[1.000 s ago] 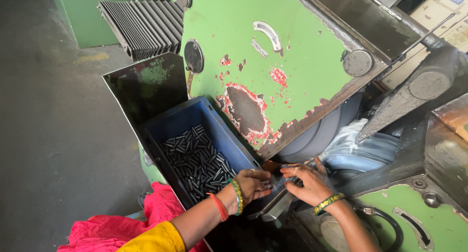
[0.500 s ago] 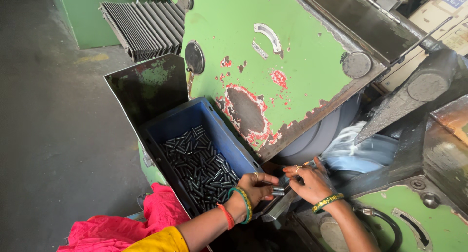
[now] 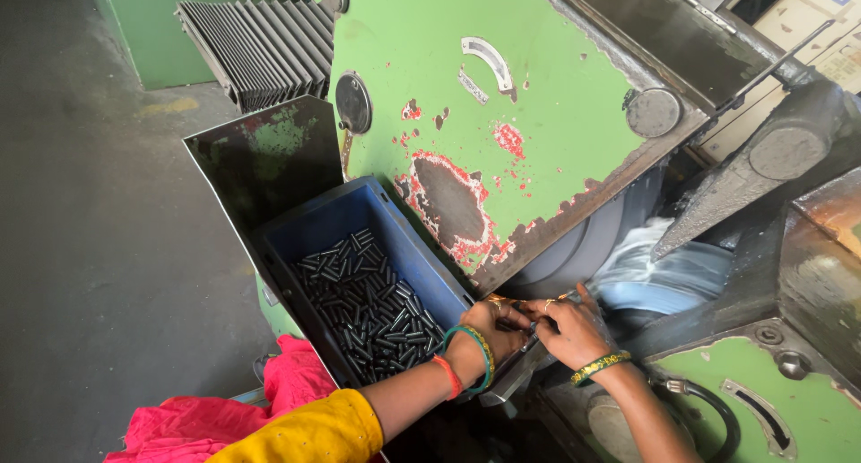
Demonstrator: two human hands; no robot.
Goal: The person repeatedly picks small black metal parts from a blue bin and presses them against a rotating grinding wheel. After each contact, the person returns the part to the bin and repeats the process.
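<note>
While wheel [image 3: 664,270] is spinning beside us, we are risking grazed fingers: left hand [image 3: 491,330] and right hand [image 3: 574,330] pinching pins at rest [image 3: 525,373], grip contents unclear.

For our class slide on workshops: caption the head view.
Both hands meet beside a blue plastic bin of small dark metal pins, under a chipped green machine cover.
</note>
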